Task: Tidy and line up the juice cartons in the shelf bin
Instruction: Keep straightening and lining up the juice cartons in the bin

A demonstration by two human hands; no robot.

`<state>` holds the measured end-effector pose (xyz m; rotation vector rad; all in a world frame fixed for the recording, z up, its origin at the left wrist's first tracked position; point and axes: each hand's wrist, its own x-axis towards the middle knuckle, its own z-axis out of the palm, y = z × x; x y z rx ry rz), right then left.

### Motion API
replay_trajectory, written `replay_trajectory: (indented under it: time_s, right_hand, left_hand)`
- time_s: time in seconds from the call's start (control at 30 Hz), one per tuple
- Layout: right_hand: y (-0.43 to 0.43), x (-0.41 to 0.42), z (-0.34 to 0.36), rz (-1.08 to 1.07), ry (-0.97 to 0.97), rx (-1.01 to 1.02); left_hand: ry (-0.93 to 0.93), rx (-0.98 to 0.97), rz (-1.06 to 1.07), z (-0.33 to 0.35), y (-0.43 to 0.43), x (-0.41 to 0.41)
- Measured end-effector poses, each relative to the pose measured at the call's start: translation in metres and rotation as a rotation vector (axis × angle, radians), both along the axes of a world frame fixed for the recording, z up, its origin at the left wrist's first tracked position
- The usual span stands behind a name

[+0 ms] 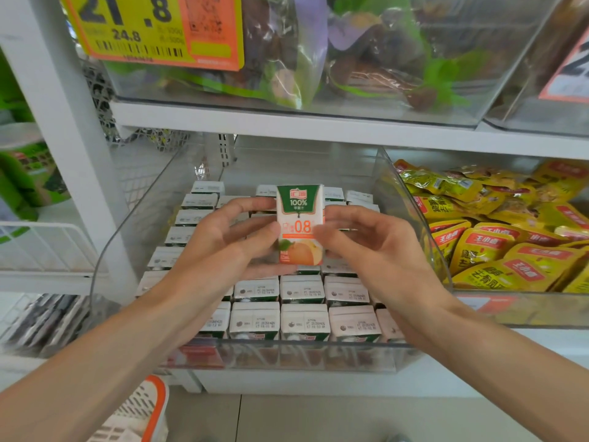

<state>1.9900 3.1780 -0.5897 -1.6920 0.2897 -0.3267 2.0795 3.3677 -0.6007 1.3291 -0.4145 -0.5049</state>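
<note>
The left hand (223, 237) grasps a single juice carton (301, 224) by its left edge, thumb laid on the printed front and fingers curled behind it. The right hand (376, 247) takes the opposite edge in the same way, thumb tip on the front and fingers bent round the back, so the carton is pinched between both hands. It stands upright with its face towards the camera: a green top panel reading 100%, a large orange 0.8 on white in the middle, and a fruit picture at the bottom. It is held above the middle of the clear plastic bin (287, 355), clear of the other cartons (302, 317), which stand packed in rows with their white, date-stamped tops facing up. The front rows sit close and even; how the rows under the hands lie cannot be seen. To the right, touching the bin's side wall, a neighbouring bin (541, 314) holds a loose heap of yellow packets (497, 247) with red labels. On the white shelf board (318, 129) above rests an upper bin (446, 113) of bagged goods with a yellow and orange price label (153, 27). At the lower left, an orange-rimmed white basket (143, 409) shows.
</note>
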Motion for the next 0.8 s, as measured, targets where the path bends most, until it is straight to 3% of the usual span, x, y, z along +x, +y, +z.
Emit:
replay_trajectory:
  time_s: [0.33,0.5,0.67,0.8]
  right_hand:
    - [-0.0025,-0.0022,0.0015,0.040,0.034,0.028]
    - [-0.0001,-0.0003,0.0024,0.033,0.036,0.170]
    - [0.0046,-0.0016,0.0033,0.104,0.060,-0.011]
    - [0.0051,-0.0013,0.0015,0.104,0.056,0.003]
  left_hand:
    - [-0.083,0.015,0.035,-0.0023,-0.0001,0.0009]
    - [-0.094,0.002,0.037,-0.0003,0.0011,0.0003]
    - [-0.126,-0.004,0.054,0.0023,0.0011,-0.0031]
    - [-0.132,0.007,0.037,0.0042,-0.0003,-0.0075]
